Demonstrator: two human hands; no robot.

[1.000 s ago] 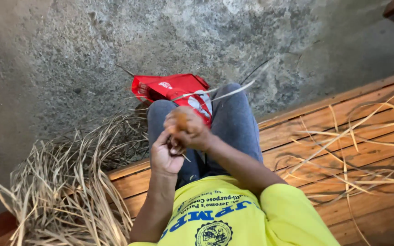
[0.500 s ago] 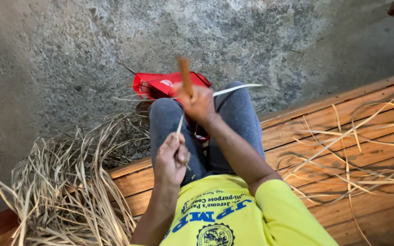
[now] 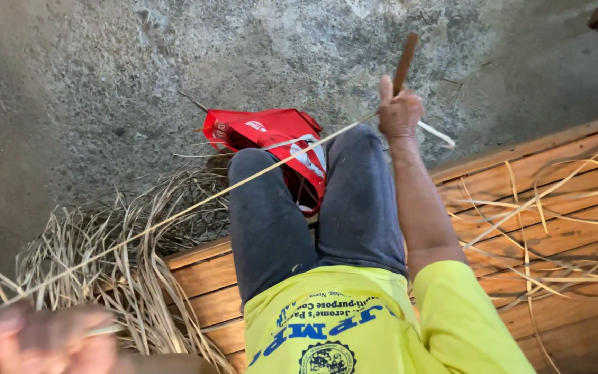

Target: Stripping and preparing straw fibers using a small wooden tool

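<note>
Stretching taut across the head view, a long pale strip [image 3: 195, 203] runs from the blurred left hand [image 3: 50, 339] at the bottom corner up over the knees to the right hand [image 3: 399, 111]. That right hand is closed around a brown wooden handle [image 3: 405, 61] and pins the strip's far end; the left looks curled on its end, though blur hides the fingers. The strip looks light, thin and springy, likely to split, best gripped near its ends. Loose fibre [image 3: 105, 263] heaps beside the wooden bench [image 3: 555, 180]; a red bag [image 3: 271, 135] lies on the floor.
</note>
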